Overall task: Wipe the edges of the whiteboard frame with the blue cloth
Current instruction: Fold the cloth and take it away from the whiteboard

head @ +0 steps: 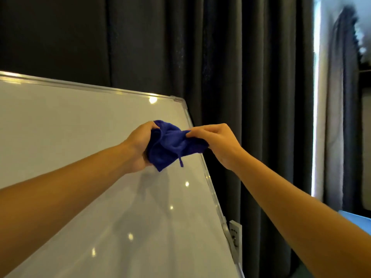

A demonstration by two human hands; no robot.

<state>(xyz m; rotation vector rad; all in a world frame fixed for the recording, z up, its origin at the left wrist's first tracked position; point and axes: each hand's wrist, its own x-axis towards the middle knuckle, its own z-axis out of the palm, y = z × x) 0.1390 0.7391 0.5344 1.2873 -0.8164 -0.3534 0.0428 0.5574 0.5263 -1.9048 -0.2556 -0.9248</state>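
- The dark curtain (241, 77) is the biggest thing I see. It hangs behind everything, in long folds.
- The whiteboard (70, 127) is next. It is white and shiny, and it looks tilted from where I stand. Little round lights shine on it.
- The silver frame (96, 88) runs along the top of the board and down its right side.
- On the far right there is a bright strip of window (317, 97) where light comes in.
- My left hand (138, 147) is closed around one end of the blue cloth (170, 145). My fingers wrap it tight.
- My right hand (216, 143) pinches the other end of the cloth with my thumb and fingers.
- The cloth is bunched up between my two hands. It is up in the air in front of the board, near the right side of the frame. I cannot tell if it touches the frame.
- A small blue loop (181, 162) hangs down from the cloth.
- I see no boxes or bins here.
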